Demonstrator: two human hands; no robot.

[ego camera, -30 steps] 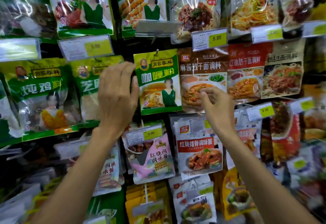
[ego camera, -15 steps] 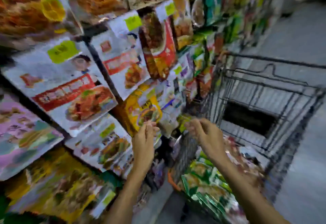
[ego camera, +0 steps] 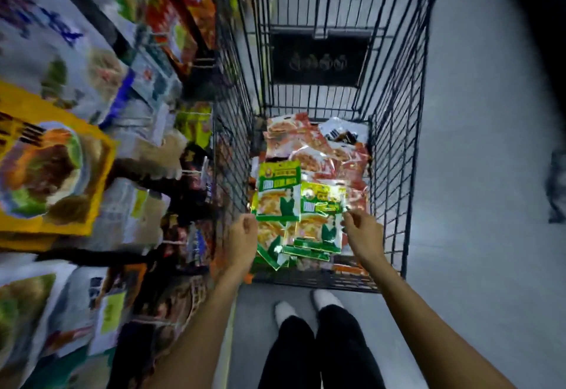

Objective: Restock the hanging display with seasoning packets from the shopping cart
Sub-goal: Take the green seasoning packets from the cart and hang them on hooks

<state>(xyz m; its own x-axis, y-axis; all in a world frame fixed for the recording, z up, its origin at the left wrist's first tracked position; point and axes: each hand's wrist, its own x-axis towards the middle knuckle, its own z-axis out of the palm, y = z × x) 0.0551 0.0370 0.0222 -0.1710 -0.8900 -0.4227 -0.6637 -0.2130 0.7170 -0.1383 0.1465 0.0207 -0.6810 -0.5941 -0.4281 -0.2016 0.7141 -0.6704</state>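
I look down into a black wire shopping cart (ego camera: pixel 395 143). In its near end lie several green seasoning packets (ego camera: pixel 277 192), with red-orange packets (ego camera: pixel 315 156) piled behind them. My left hand (ego camera: pixel 243 238) hovers over the cart's near left corner, its fingers loosely curled and holding nothing. My right hand (ego camera: pixel 363 229) is over the near right side, and its fingertips reach the right edge of a green packet (ego camera: pixel 321 214). Blur hides whether they pinch it. The hanging display (ego camera: pixel 55 159) of packets runs along the left.
The cart stands close against the display's lower rows. A dark panel (ego camera: pixel 318 61) closes the cart's far end. My white shoes (ego camera: pixel 284 312) stand on grey floor just behind the cart. Open floor lies to the right.
My view swung from the hanging display down into the cart. Both hands came off the hung packets and dropped to the green packets in the cart.
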